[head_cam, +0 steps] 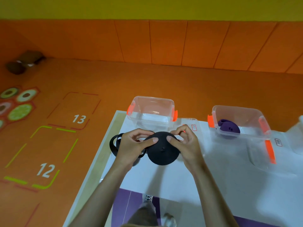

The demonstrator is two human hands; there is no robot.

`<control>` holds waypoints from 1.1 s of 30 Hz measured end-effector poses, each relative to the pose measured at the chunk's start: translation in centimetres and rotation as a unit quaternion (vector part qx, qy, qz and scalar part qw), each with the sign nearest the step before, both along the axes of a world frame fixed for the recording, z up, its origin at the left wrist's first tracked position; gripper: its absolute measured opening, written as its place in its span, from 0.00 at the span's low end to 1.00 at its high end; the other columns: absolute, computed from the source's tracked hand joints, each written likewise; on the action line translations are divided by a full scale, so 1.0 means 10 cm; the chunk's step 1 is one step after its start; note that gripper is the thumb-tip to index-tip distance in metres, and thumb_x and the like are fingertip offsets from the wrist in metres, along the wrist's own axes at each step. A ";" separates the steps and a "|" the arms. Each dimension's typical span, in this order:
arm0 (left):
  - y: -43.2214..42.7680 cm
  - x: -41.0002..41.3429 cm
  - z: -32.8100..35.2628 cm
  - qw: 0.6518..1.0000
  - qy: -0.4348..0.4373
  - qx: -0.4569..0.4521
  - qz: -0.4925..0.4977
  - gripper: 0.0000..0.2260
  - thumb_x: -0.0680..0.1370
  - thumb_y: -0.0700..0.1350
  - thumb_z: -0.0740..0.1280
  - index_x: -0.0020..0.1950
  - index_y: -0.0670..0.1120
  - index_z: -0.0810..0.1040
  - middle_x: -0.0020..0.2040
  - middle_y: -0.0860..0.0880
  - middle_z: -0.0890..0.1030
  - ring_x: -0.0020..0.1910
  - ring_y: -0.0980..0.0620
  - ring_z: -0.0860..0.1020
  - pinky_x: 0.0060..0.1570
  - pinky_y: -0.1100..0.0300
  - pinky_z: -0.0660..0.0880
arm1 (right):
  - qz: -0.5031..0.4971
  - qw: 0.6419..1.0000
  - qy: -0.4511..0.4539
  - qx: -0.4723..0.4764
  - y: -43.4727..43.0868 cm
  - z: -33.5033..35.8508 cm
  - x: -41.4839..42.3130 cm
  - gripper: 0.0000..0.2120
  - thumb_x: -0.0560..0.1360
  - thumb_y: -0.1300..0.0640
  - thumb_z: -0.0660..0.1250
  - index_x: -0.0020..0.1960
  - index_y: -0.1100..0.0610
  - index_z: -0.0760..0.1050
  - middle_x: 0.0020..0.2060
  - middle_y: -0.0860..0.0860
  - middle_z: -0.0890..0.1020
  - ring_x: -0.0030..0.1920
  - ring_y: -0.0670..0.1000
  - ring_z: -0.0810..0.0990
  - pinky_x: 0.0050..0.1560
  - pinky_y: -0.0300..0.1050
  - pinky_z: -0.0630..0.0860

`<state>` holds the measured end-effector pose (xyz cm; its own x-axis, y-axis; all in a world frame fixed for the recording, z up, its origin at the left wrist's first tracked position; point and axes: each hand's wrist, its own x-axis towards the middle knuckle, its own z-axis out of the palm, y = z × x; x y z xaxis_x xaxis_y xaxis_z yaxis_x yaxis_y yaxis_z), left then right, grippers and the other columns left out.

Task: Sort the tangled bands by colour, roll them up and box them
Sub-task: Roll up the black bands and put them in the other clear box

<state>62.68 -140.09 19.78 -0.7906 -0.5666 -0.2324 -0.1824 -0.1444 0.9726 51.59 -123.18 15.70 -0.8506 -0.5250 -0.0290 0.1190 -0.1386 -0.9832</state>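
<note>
1. A rolled black band (161, 149) was held over the white desk (172, 182), directly in front of the person, gripped from both sides.
2. The left hand (131, 148) clasped the roll's left side, thumb on its face. The band's loose tail (114, 143) looped out past that hand.
3. The right hand (183, 145) pinched the roll's upper right edge, thumb pressed on its face.
4. Just behind stood a clear box (152, 97) with orange latches. To its right, a second box (237, 108) held a purple roll (229, 127).
</note>
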 end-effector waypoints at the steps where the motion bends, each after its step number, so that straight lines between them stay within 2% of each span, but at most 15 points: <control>1: -0.06 -0.04 -0.02 1.000 -0.001 0.001 0.002 0.09 0.70 0.36 0.82 0.48 0.42 0.87 0.43 0.48 0.88 0.38 0.47 0.86 0.35 0.61 0.80 | 0.022 0.999 0.012 0.029 -0.07 -0.02 -0.05 0.14 0.70 0.51 0.79 0.53 0.50 0.80 0.49 0.51 0.85 0.53 0.56 0.85 0.48 0.52 0.83; 3: -0.17 -0.12 -0.08 1.000 -0.006 0.000 -0.004 0.09 0.71 0.34 0.81 0.48 0.39 0.86 0.38 0.49 0.87 0.32 0.51 0.83 0.28 0.64 0.76 | 0.055 0.995 0.039 0.073 -0.21 -0.04 -0.16 0.14 0.72 0.49 0.78 0.57 0.45 0.84 0.48 0.47 0.87 0.54 0.51 0.86 0.48 0.43 0.83; 5: -0.32 -0.20 -0.14 1.000 -0.009 0.004 -0.018 0.08 0.72 0.35 0.80 0.49 0.40 0.86 0.39 0.50 0.87 0.32 0.52 0.84 0.27 0.65 0.76 | 0.043 0.995 0.041 0.079 -0.36 -0.05 -0.27 0.09 0.73 0.52 0.79 0.52 0.45 0.87 0.49 0.47 0.88 0.54 0.50 0.87 0.48 0.42 0.83; 8: -0.64 -0.33 -0.26 0.999 -0.018 0.013 -0.048 0.11 0.74 0.37 0.80 0.55 0.47 0.89 0.49 0.50 0.89 0.47 0.49 0.88 0.40 0.63 0.82 | -0.017 0.992 0.059 0.111 -0.61 -0.09 -0.46 0.07 0.74 0.56 0.78 0.48 0.44 0.88 0.47 0.43 0.89 0.51 0.44 0.86 0.44 0.34 0.80; 10: -0.84 -0.44 -0.36 0.998 -0.013 0.029 -0.049 0.12 0.74 0.37 0.80 0.55 0.49 0.89 0.51 0.50 0.89 0.51 0.50 0.88 0.46 0.63 0.83 | -0.047 0.985 0.071 0.151 -0.78 -0.15 -0.59 0.09 0.74 0.57 0.78 0.45 0.42 0.87 0.46 0.40 0.88 0.49 0.40 0.85 0.41 0.30 0.77; 15: -1.19 -0.80 -0.63 0.998 -0.006 0.060 0.012 0.10 0.70 0.35 0.82 0.49 0.45 0.90 0.47 0.45 0.89 0.49 0.46 0.88 0.47 0.62 0.83 | 0.007 0.987 0.037 0.154 -1.10 -0.32 -0.87 0.09 0.74 0.60 0.79 0.46 0.50 0.81 0.48 0.48 0.88 0.51 0.49 0.87 0.41 0.40 0.83; 19: -1.30 -1.06 -0.86 0.995 -0.019 0.064 0.074 0.09 0.70 0.40 0.83 0.47 0.46 0.87 0.47 0.45 0.88 0.49 0.42 0.87 0.54 0.44 0.84 | -0.043 0.989 -0.014 0.144 -1.33 -0.46 -1.05 0.12 0.72 0.65 0.80 0.44 0.55 0.78 0.47 0.53 0.88 0.49 0.54 0.88 0.40 0.43 0.83; 23: -1.32 -1.27 -1.05 0.982 -0.004 0.100 0.160 0.08 0.73 0.39 0.81 0.49 0.46 0.85 0.49 0.44 0.88 0.51 0.40 0.86 0.53 0.37 0.84 | -0.108 0.983 -0.039 0.144 -1.61 -0.63 -1.12 0.12 0.72 0.66 0.79 0.43 0.53 0.78 0.46 0.53 0.88 0.47 0.52 0.88 0.39 0.43 0.83; 25: -1.37 -1.37 -1.14 0.974 -0.021 0.137 0.182 0.07 0.74 0.39 0.80 0.48 0.48 0.86 0.50 0.45 0.88 0.53 0.39 0.86 0.52 0.38 0.85 | -0.125 0.980 -0.046 0.149 -1.73 -0.70 -1.15 0.10 0.72 0.66 0.79 0.47 0.59 0.78 0.46 0.48 0.88 0.48 0.49 0.87 0.44 0.48 0.85; 26: -1.40 -1.42 -1.19 0.970 -0.033 0.156 0.184 0.07 0.74 0.39 0.80 0.50 0.47 0.86 0.51 0.45 0.88 0.53 0.40 0.86 0.52 0.39 0.85 | -0.131 0.980 -0.054 0.141 -1.78 -0.73 -1.17 0.10 0.73 0.67 0.78 0.49 0.63 0.77 0.45 0.42 0.88 0.48 0.45 0.87 0.46 0.49 0.85; 28: -1.49 -1.52 -1.28 0.964 -0.051 0.199 0.171 0.09 0.74 0.40 0.80 0.53 0.46 0.87 0.53 0.44 0.88 0.54 0.41 0.87 0.51 0.44 0.86 | -0.135 0.980 -0.067 0.128 -1.86 -0.80 -1.24 0.12 0.75 0.68 0.76 0.50 0.70 0.74 0.43 0.29 0.84 0.46 0.35 0.85 0.45 0.41 0.83; 29: -1.54 -1.57 -1.32 0.960 -0.055 0.221 0.162 0.10 0.74 0.40 0.80 0.54 0.46 0.87 0.54 0.44 0.88 0.54 0.42 0.87 0.49 0.49 0.86 | -0.136 0.980 -0.074 0.127 -1.90 -0.84 -1.29 0.13 0.75 0.69 0.76 0.51 0.71 0.73 0.42 0.26 0.83 0.45 0.32 0.84 0.44 0.38 0.83; 31: -1.65 -1.69 -1.38 0.950 -0.053 0.270 0.144 0.10 0.74 0.40 0.79 0.55 0.48 0.88 0.54 0.45 0.89 0.53 0.45 0.88 0.46 0.58 0.84 | -0.142 0.977 -0.089 0.130 -1.96 -0.91 -1.41 0.11 0.75 0.70 0.75 0.51 0.69 0.73 0.41 0.29 0.84 0.45 0.35 0.84 0.46 0.43 0.83; 33: -1.75 -1.85 -1.45 0.941 -0.055 0.307 0.129 0.12 0.74 0.40 0.79 0.56 0.48 0.88 0.54 0.47 0.89 0.54 0.49 0.88 0.50 0.60 0.83 | -0.158 0.974 -0.109 0.123 -2.03 -0.99 -1.53 0.10 0.74 0.70 0.75 0.47 0.60 0.76 0.43 0.39 0.86 0.49 0.44 0.86 0.51 0.56 0.83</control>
<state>44.23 -157.55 5.33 -0.5974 -0.4679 -0.6513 -0.1589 -0.7270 0.6680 36.30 -143.44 5.78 -0.9281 -0.1928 -0.3186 0.3183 0.0336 -0.9474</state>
